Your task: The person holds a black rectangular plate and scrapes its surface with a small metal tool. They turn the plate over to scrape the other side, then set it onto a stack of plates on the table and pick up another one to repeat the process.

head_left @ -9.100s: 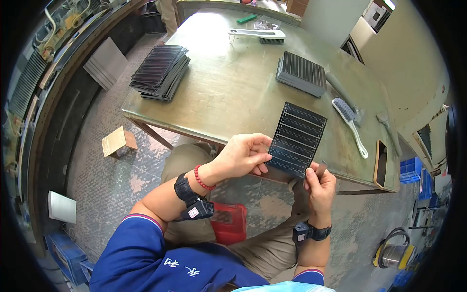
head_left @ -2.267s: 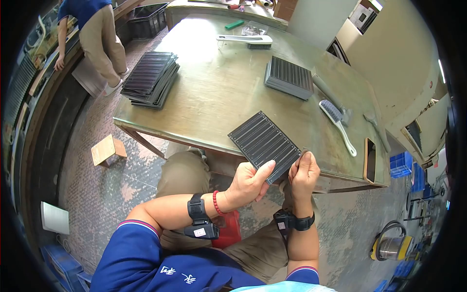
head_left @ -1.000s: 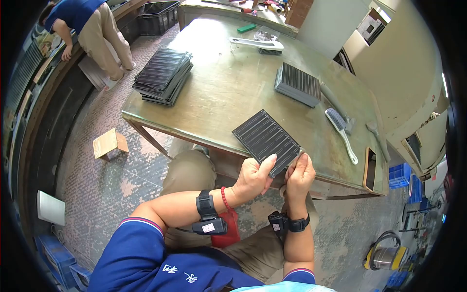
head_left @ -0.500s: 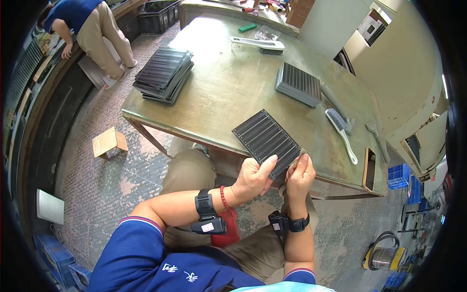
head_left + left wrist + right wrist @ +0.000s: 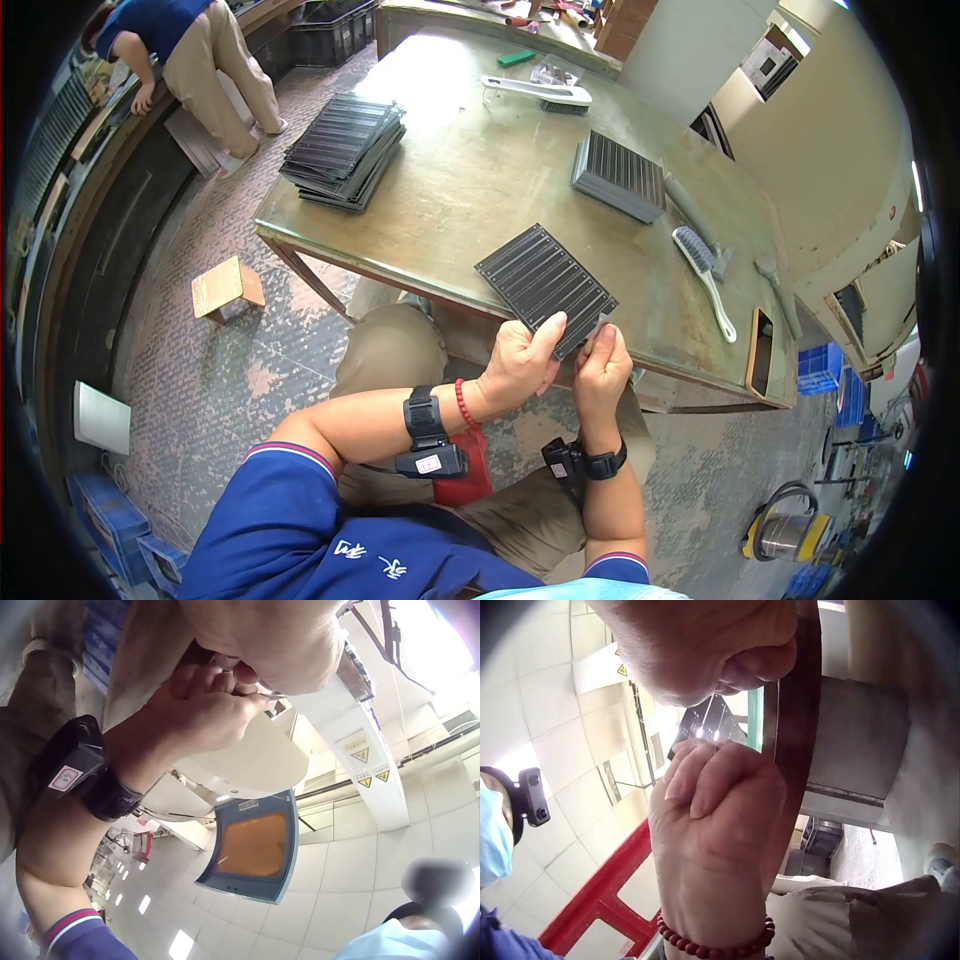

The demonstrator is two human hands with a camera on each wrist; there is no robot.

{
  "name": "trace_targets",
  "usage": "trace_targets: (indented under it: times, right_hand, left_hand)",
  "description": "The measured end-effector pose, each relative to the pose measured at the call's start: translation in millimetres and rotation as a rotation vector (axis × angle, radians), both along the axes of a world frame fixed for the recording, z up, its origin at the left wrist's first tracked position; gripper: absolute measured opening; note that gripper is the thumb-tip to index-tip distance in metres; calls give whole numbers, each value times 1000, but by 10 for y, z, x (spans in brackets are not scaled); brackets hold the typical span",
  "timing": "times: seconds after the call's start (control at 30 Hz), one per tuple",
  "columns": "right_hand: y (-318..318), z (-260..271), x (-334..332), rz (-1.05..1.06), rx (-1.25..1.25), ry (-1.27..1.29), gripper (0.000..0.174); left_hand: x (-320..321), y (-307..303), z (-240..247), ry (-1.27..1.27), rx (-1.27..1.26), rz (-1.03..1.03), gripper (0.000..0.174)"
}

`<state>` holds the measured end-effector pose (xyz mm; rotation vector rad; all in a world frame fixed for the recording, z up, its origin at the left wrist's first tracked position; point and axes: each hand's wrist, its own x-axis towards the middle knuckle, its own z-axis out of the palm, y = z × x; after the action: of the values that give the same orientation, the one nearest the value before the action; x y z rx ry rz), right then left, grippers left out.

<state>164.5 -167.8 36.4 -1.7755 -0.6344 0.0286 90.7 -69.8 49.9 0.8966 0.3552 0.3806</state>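
In the head view a black panel with rows of small holes (image 5: 546, 282) is held tilted above the table's front edge. My left hand (image 5: 518, 370) grips its lower corner, thumb on the upper face. My right hand (image 5: 602, 378) pinches a small thin grey piece (image 5: 602, 322) at the panel's right edge. The left wrist view shows my right hand (image 5: 202, 712) with fingers curled, close under my left hand (image 5: 262, 637). In the right wrist view my left hand (image 5: 716, 802) holds the panel (image 5: 718, 720), mostly hidden, below my right hand (image 5: 705, 649).
On the table (image 5: 450, 190) stand an uneven stack of panels (image 5: 345, 150) at left and a neater one (image 5: 620, 175) at right. Around them lie brushes (image 5: 705, 275) (image 5: 540, 92) and a phone (image 5: 761, 350). A stool (image 5: 228, 286) and a bending person (image 5: 205, 80) are at left.
Since the earliest frame the panel has turned and my left thumb has come onto its face. Over the last half second my right hand has shifted slightly left and down. Another person has appeared at left.
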Motion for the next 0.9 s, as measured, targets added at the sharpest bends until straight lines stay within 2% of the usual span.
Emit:
trace_targets:
  times: [0.27, 0.43, 0.67, 0.9]
  right_hand:
    - [42, 29, -81, 75, -20, -29, 33]
    - [-8, 48, 119, -71, 6, 32, 38]
    - [11, 13, -43, -8, -98, -187, 33]
    - [-15, 50, -59, 5, -119, -169, 33]
  left_hand:
    - [54, 43, -104, -48, -55, 0, 39]
    - [26, -6, -36, -9, 0, -37, 35]
    - [17, 38, -60, -1, -11, -20, 33]
    - [18, 39, -111, -3, 11, -28, 32]
